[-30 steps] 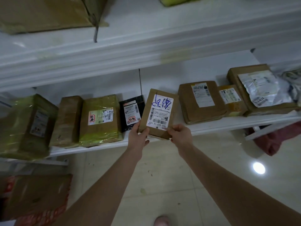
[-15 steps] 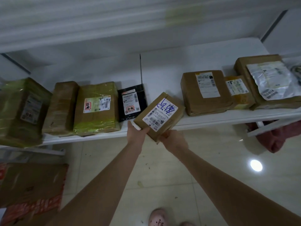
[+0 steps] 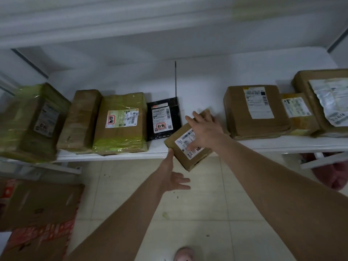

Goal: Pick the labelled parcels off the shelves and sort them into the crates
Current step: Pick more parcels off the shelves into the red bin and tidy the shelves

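At the front lip of the white shelf (image 3: 207,87), you had the small brown parcel (image 3: 185,158) in the bare gap between the black parcel (image 3: 163,119) and the brown box (image 3: 254,112). That gap was the only open room in a row otherwise packed edge to edge. The parcel's near end jutted past the lip and hung over the tiled floor (image 3: 188,213).

Its long axis ran on a diagonal, from near left to far right, skewed against the shelf's front edge. The label (image 3: 183,142) faced up, its print turned sideways.

Your right hand (image 3: 205,131) lay flat on the top face, fingers spread toward the far end and thumb down on the label. Your left hand (image 3: 175,180) hung just below the lip with its fingers loosely spread. One raised digit touched the parcel's near left corner.

Your right hand covered most of the label, so only a few barcodes and digits showed. Whether the far end rested on the shelf could not be told. The shelf above was a blur, and the boxes at both ends of the row were cut off by the frame.
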A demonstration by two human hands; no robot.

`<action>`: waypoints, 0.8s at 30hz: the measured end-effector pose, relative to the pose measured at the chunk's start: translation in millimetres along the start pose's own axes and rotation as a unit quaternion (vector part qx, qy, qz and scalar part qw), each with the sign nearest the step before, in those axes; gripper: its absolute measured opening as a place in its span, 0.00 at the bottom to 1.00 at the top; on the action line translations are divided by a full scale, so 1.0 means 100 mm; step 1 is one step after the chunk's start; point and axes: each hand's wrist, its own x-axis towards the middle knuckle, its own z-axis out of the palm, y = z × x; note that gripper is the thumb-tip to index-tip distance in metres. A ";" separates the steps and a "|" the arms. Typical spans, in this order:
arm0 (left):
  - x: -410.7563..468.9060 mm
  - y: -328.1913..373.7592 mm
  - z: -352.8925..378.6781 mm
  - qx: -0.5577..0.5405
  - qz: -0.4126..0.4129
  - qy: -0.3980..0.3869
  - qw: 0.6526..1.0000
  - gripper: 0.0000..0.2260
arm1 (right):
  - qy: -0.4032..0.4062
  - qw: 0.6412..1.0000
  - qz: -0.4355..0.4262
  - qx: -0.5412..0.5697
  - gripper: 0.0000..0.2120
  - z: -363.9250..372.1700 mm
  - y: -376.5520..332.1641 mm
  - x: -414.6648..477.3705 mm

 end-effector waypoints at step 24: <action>-0.69 0.17 0.30 0.166 0.334 -0.048 0.927 0.34 | 0.151 0.651 0.277 0.690 0.15 0.08 0.25 -0.83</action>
